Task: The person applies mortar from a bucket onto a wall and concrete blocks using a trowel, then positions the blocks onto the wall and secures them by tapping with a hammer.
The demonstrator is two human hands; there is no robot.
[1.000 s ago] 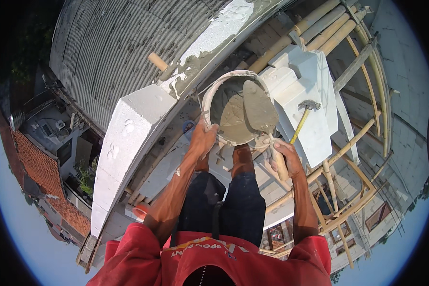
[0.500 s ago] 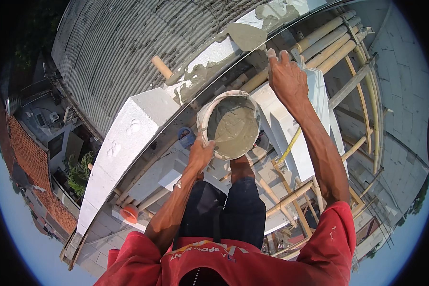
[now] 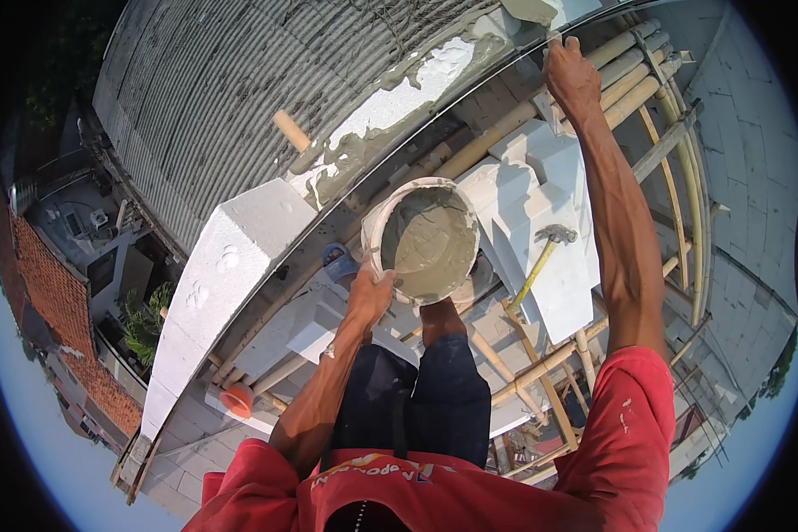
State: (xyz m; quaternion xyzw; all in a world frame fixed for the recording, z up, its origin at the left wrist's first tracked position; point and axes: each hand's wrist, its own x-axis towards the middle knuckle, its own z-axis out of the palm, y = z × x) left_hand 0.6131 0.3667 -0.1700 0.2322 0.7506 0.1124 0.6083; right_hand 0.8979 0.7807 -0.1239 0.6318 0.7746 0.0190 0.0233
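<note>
My left hand (image 3: pixel 371 293) grips the near-left rim of a round, pale bucket (image 3: pixel 377 232). Grey wet mortar (image 3: pixel 436 253) fills much of it. Up and to the right, my right hand (image 3: pixel 573 82) is closed round the handle of a trowel (image 3: pixel 530 11), mostly hidden by the fingers. Its grey-smeared blade lies over the far right stretch of the wall's top edge. Along that edge, a white strip (image 3: pixel 448 62) carries uneven patches of grey mortar. Left of the bucket, a long white block (image 3: pixel 230 253) with a slanted end continues the same line.
A claw hammer (image 3: pixel 538 266) with a yellow handle lies on white moulded pieces (image 3: pixel 559 306) at the right. Bamboo scaffold poles (image 3: pixel 634 75) run below and beside me. Corrugated roofing (image 3: pixel 239 97) spreads beyond the wall; a short bamboo stub (image 3: pixel 291 130) sticks out there. An orange dish-like object (image 3: pixel 238 401) sits lower left.
My right hand has moved up and right with the trowel, baring more of the white strip. The hammer, earlier mostly hidden by my right arm, now shows. My left hand still holds the bucket.
</note>
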